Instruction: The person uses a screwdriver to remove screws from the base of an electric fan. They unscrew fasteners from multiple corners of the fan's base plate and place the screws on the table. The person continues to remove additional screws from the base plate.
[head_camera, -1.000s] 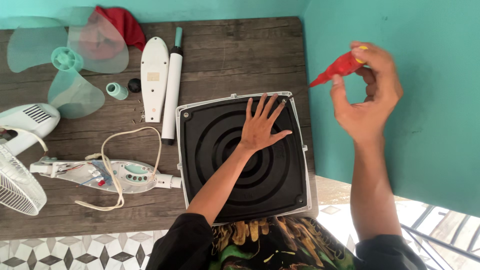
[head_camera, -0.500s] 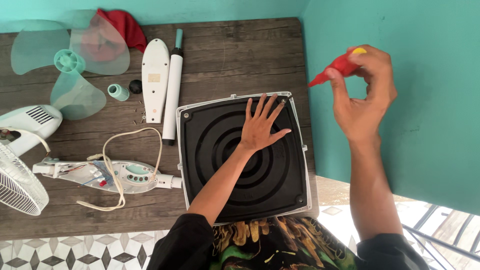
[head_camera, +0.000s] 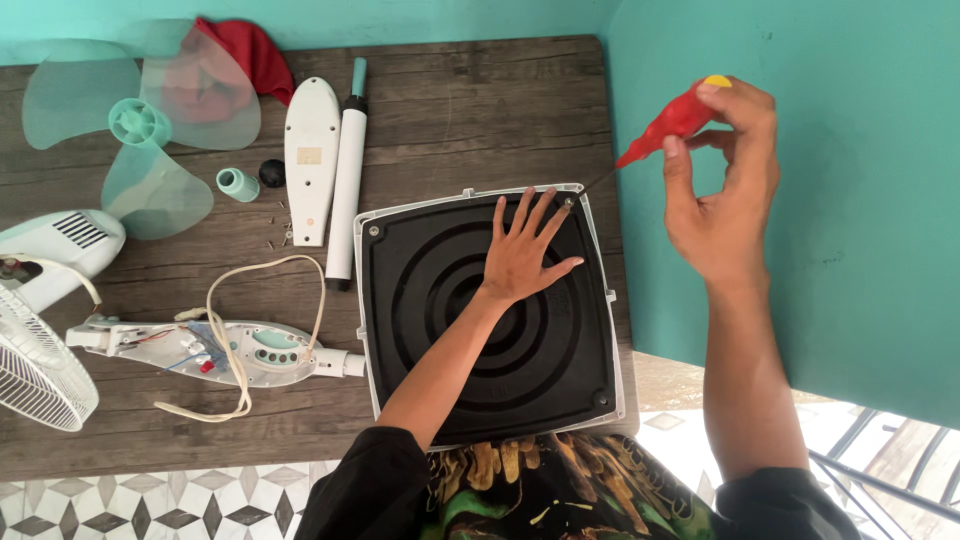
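While the left hand (head_camera: 520, 258) lies flat on the square black fan base (head_camera: 490, 315), palm down, its fingers (head_camera: 527, 212) are spread wide and point toward 1 o'clock, closed on nothing. The base sits at the right end of the wooden bench (head_camera: 450, 110), its near edge hanging over the bench's front, with a pale rim running round the black ribbed centre.

Up at 2 o'clock from that hand, the right hand (head_camera: 722, 195) holds a red-handled screwdriver (head_camera: 672, 125) with a yellow cap. The thumb and first fingers are curled tight round the upper part of the handle, the yellow end tucked under the fingertips, and the rest of the handle slopes down toward 8 o'clock. Its thin dark shaft reaches to the far right corner of the base, where the tip meets a screw hole (head_camera: 568, 203). That corner lies just beside the tips of the left hand's longest fingers, so the screwdriver's tip and those fingertips are very near each other, though whether they touch cannot be told.

At 9 o'clock from the base lie a white tube (head_camera: 345, 190) and a long white cover (head_camera: 310, 155), side by side. Further toward 10 o'clock rests a translucent green fan blade (head_camera: 140, 120) with a red cloth (head_camera: 255, 55) behind it. At 8 o'clock sits an opened control housing (head_camera: 225, 350) with a cream cord (head_camera: 235, 330) looped over it, and a white wire grille (head_camera: 35, 365) at the bench's left edge.
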